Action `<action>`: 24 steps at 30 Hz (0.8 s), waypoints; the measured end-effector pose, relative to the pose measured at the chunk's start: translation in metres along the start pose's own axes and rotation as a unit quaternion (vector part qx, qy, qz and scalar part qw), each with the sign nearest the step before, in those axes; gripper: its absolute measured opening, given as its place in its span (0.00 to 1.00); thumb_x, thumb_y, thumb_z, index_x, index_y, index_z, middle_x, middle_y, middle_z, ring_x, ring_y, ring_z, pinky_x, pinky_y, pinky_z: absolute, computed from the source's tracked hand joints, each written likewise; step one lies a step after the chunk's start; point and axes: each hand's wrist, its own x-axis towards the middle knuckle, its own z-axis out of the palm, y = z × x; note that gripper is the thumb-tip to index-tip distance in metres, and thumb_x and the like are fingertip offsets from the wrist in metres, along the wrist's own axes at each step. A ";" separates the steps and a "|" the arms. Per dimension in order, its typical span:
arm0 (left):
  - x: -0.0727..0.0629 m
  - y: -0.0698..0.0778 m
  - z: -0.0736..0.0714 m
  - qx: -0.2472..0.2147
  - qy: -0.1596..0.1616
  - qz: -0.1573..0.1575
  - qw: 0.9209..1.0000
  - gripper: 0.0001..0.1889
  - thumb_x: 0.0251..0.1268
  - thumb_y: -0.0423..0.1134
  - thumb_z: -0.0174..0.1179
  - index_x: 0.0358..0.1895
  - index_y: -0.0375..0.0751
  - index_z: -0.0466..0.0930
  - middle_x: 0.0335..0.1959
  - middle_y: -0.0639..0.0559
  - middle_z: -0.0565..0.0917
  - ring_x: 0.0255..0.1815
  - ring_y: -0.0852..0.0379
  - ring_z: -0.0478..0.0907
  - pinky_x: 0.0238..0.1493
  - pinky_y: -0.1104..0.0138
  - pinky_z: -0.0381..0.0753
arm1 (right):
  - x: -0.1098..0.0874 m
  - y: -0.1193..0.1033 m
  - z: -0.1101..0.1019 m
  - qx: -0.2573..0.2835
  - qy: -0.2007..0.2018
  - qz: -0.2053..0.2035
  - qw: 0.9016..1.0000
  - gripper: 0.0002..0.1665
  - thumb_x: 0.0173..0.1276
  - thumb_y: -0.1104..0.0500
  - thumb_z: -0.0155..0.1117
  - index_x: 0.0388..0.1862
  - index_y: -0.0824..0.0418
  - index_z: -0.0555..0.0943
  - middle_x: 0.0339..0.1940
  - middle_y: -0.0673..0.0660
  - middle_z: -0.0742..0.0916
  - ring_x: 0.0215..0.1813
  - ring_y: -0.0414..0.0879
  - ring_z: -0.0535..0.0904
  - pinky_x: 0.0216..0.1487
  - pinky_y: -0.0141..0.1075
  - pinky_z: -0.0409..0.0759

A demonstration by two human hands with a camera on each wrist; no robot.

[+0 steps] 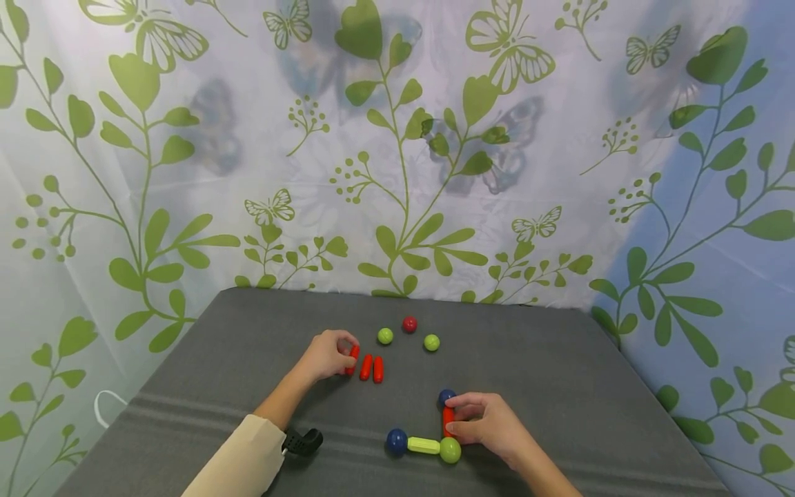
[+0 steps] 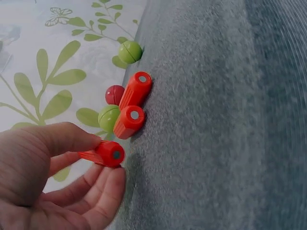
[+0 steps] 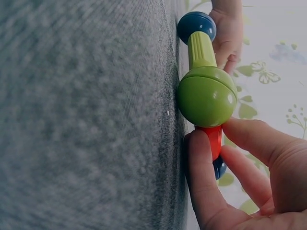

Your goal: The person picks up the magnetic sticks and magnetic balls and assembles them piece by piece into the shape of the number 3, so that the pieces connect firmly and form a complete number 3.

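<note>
My left hand point(image 1: 329, 354) pinches a red ribbed rod point(image 2: 109, 153) between thumb and fingers, its grey end disc facing the camera in the left wrist view. Two more red rods point(image 1: 366, 367) lie side by side just right of it. With thumb and fingers my right hand point(image 1: 491, 424) grips another red rod point(image 1: 448, 420). That rod joins a dark blue ball point(image 1: 446, 397) at the far end to a green ball point(image 1: 450, 450) at the near end. From the green ball a yellow-green rod point(image 1: 424, 445) runs left to a second blue ball point(image 1: 397, 442).
Beyond the loose rods sit two green balls point(image 1: 385, 336) and a red ball point(image 1: 410, 324). All lie on a grey cloth-covered table point(image 1: 528, 359). A leaf-patterned curtain point(image 1: 397, 172) hangs behind it. A black strap point(image 1: 302, 442) is at the left wrist.
</note>
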 end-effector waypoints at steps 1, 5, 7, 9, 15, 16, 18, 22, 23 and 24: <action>0.000 0.000 0.000 -0.009 0.004 0.007 1.000 0.15 0.59 0.29 0.70 0.49 0.43 0.86 0.29 0.49 0.83 0.22 0.54 0.82 0.27 0.64 0.81 | 0.000 0.000 0.000 -0.001 -0.002 -0.001 1.000 0.29 0.59 0.64 0.79 0.59 0.68 0.83 0.43 0.59 0.88 0.42 0.47 0.86 0.43 0.44 0.89; 0.001 0.005 0.001 -0.062 0.004 0.047 0.997 0.16 0.61 0.30 0.69 0.53 0.40 0.85 0.35 0.47 0.85 0.29 0.52 0.85 0.33 0.59 0.86 | 0.000 0.000 0.000 -0.002 -0.010 -0.009 1.000 0.28 0.59 0.64 0.79 0.59 0.69 0.83 0.41 0.57 0.89 0.42 0.46 0.85 0.43 0.43 0.89; 0.002 0.009 0.003 -0.095 -0.006 0.063 0.993 0.17 0.63 0.30 0.68 0.55 0.38 0.84 0.38 0.45 0.85 0.33 0.49 0.86 0.39 0.55 0.88 | 0.000 0.001 -0.001 -0.002 -0.011 -0.012 1.000 0.28 0.59 0.63 0.79 0.59 0.69 0.83 0.41 0.57 0.89 0.42 0.46 0.85 0.42 0.43 0.89; 0.002 0.016 0.005 -0.126 -0.020 0.075 0.989 0.18 0.65 0.30 0.67 0.57 0.37 0.82 0.40 0.43 0.85 0.37 0.47 0.86 0.44 0.51 0.88 | -0.001 0.001 -0.001 0.000 -0.012 -0.014 1.000 0.28 0.59 0.63 0.79 0.59 0.69 0.83 0.40 0.57 0.89 0.41 0.46 0.86 0.42 0.43 0.89; 0.006 0.038 0.026 -0.206 -0.063 0.078 0.973 0.17 0.67 0.29 0.66 0.57 0.38 0.82 0.43 0.41 0.83 0.39 0.51 0.86 0.49 0.49 0.87 | -0.001 0.002 -0.002 0.009 -0.013 -0.016 1.000 0.29 0.59 0.63 0.79 0.59 0.70 0.83 0.40 0.57 0.89 0.41 0.46 0.86 0.42 0.43 0.89; 0.007 0.042 0.031 -0.219 -0.072 0.074 0.970 0.17 0.67 0.29 0.66 0.58 0.38 0.82 0.44 0.41 0.83 0.39 0.52 0.85 0.50 0.49 0.87 | -0.001 0.003 -0.003 0.008 -0.012 -0.015 1.000 0.29 0.59 0.63 0.79 0.59 0.70 0.83 0.40 0.57 0.89 0.41 0.46 0.86 0.43 0.43 0.89; 0.008 0.049 0.041 -0.241 -0.089 0.062 0.964 0.17 0.67 0.29 0.66 0.58 0.37 0.81 0.45 0.41 0.83 0.39 0.53 0.86 0.51 0.49 0.87 | 0.000 0.003 -0.003 0.004 -0.009 -0.014 1.000 0.29 0.59 0.62 0.80 0.59 0.70 0.83 0.40 0.57 0.89 0.41 0.46 0.86 0.43 0.43 0.89; 0.013 0.058 0.061 -0.280 -0.121 0.039 0.952 0.21 0.66 0.28 0.67 0.61 0.32 0.79 0.46 0.40 0.82 0.40 0.53 0.87 0.50 0.52 0.88 | 0.001 0.003 -0.002 0.003 -0.006 -0.009 1.000 0.29 0.59 0.62 0.80 0.59 0.69 0.83 0.40 0.57 0.89 0.40 0.46 0.86 0.43 0.43 0.89; 0.015 0.060 0.065 -0.289 -0.128 0.034 0.948 0.21 0.65 0.27 0.67 0.62 0.32 0.78 0.46 0.40 0.81 0.40 0.53 0.87 0.50 0.53 0.88 | 0.001 0.003 -0.002 0.003 -0.005 -0.008 1.000 0.29 0.59 0.62 0.80 0.59 0.69 0.83 0.40 0.57 0.89 0.40 0.46 0.86 0.43 0.43 0.89; 0.016 0.062 0.070 -0.298 -0.134 0.028 0.945 0.22 0.65 0.27 0.67 0.62 0.31 0.78 0.47 0.40 0.81 0.40 0.53 0.87 0.50 0.54 0.88 | 0.001 0.003 -0.002 0.004 -0.005 -0.007 1.000 0.29 0.59 0.62 0.80 0.59 0.69 0.83 0.40 0.57 0.89 0.40 0.46 0.86 0.43 0.43 0.89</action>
